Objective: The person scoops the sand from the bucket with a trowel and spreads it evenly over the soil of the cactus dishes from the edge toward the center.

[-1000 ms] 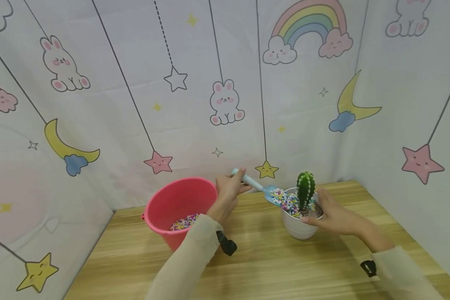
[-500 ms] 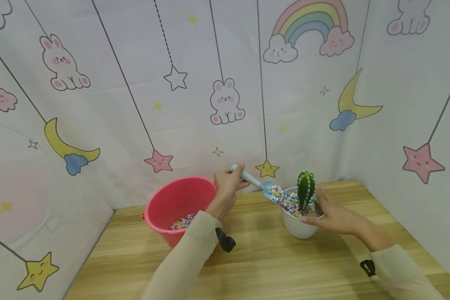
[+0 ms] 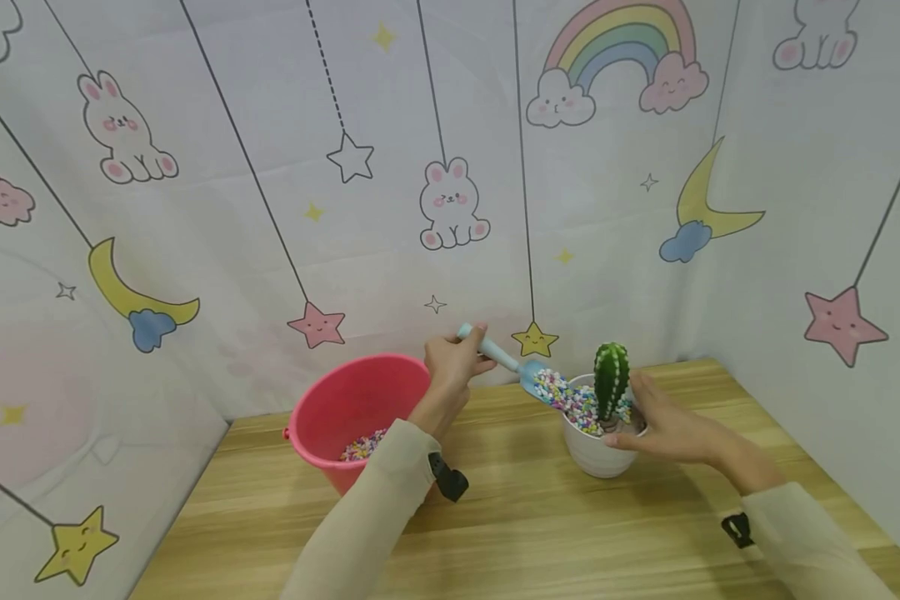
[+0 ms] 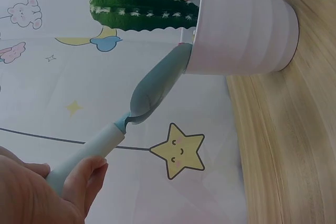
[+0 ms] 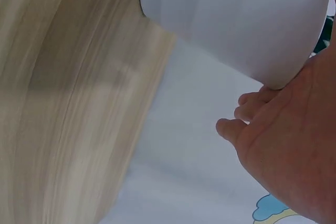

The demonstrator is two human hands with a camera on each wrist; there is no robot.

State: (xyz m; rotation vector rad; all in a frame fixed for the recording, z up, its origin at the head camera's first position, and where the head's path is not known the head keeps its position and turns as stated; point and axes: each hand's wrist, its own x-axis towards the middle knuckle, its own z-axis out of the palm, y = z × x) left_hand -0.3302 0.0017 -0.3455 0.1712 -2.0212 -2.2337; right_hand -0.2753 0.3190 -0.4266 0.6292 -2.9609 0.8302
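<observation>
In the head view, the left hand (image 3: 453, 360) pinches the handle of a blue scoop (image 3: 508, 362). Its grip is narrow, with the scoop in it. Bright little beads (image 3: 552, 387) sit on the scoop and run into the beads in a white pot (image 3: 602, 458), around a green cactus (image 3: 611, 379). The right hand (image 3: 671, 427) holds the pot's side, thumb in front and fingers behind. The pot stands on the counter (image 3: 517, 525), well apart from a pink bucket (image 3: 356, 392) with more beads in it.

Over the last second, the scoop's handle end has gone up a bit and toward the bucket. The right hand has stayed put. I think the beads are being tipped into the pot, and this scoopful is not all in.

The left wrist view shows what the head view hides: the scoop's underside, with its tip at the pot's rim. The pot looks sideways here, and the heap of beads is out of sight.

The right wrist view shows the pot's smooth side and fingertips (image 5: 231, 129) poking out past it. The scoop and bucket do not show here.
</observation>
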